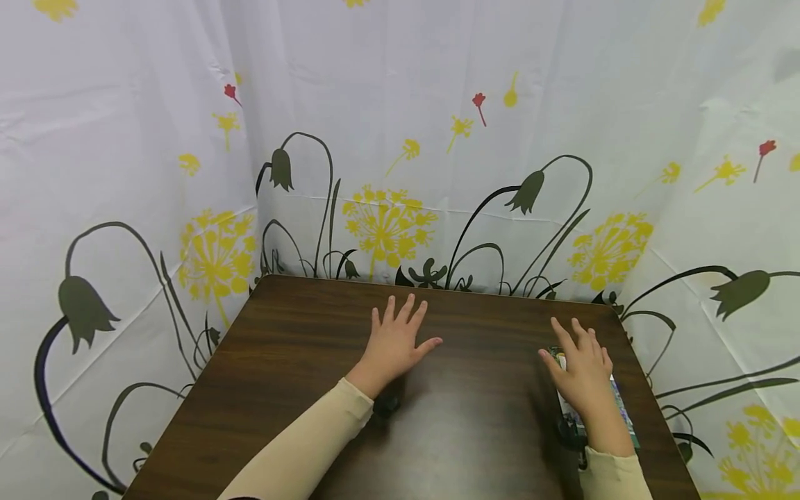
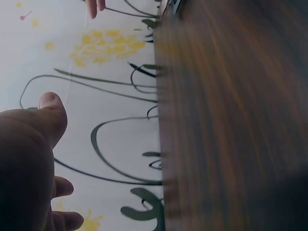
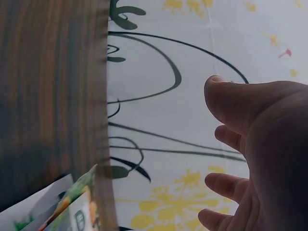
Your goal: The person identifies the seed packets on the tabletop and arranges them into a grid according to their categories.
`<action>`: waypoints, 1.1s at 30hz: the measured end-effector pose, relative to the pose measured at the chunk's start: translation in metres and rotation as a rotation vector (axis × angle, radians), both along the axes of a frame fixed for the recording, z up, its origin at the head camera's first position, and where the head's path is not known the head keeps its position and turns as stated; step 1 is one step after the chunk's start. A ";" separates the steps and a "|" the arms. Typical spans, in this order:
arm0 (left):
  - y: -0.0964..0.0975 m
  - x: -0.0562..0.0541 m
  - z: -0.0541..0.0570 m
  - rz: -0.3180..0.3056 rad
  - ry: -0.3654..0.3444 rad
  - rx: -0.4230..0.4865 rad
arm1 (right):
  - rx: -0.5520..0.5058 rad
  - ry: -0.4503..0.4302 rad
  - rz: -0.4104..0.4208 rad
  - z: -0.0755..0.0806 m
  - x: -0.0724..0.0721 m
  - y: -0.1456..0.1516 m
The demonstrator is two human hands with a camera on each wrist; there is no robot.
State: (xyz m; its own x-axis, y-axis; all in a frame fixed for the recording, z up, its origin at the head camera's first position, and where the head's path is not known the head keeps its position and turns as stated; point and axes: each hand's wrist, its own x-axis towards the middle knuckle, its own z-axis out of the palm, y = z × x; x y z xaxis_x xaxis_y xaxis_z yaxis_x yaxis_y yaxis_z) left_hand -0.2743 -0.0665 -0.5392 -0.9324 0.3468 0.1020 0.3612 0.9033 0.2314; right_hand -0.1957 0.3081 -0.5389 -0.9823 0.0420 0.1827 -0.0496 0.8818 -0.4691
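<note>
My left hand (image 1: 394,344) is held over the middle of the brown table with its fingers spread, holding nothing. In the left wrist view its thumb (image 2: 52,113) and some fingertips show against the curtain. Farther right, my right hand (image 1: 582,375) has its fingers apart above a flat, colourful printed item (image 1: 617,398), partly hidden beneath the hand and wrist. In the right wrist view, edges of this printed item (image 3: 82,207) appear at lower left, apart from the fingers. Whether it is a booklet or a packet I cannot tell.
The dark wood-grain table (image 1: 287,333) ends at a back edge against a white curtain (image 1: 400,83) printed with yellow and grey-green flowers. Curtain also hangs along both sides. A small dark device (image 1: 385,404) sits under the left wrist, another (image 1: 570,430) under the right.
</note>
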 end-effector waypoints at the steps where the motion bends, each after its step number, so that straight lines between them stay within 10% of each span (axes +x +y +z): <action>1: 0.003 0.001 -0.001 -0.006 -0.003 0.000 | -0.007 -0.007 -0.006 -0.002 0.002 0.001; 24: 0.085 0.022 -0.029 -0.145 -0.085 -0.006 | 0.025 -0.094 -0.156 -0.046 0.030 0.038; 33: 0.120 0.030 -0.036 -0.201 -0.098 -0.052 | 0.019 -0.257 -0.214 -0.050 0.033 0.047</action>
State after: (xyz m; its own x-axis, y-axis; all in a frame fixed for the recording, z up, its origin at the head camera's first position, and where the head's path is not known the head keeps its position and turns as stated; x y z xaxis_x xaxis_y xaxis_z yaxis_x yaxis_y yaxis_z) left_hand -0.2438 0.0537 -0.5756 -0.8486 0.5290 -0.0084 0.5133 0.8271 0.2290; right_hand -0.1625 0.3548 -0.5891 -0.9656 0.2515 -0.0668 0.2555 0.8680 -0.4258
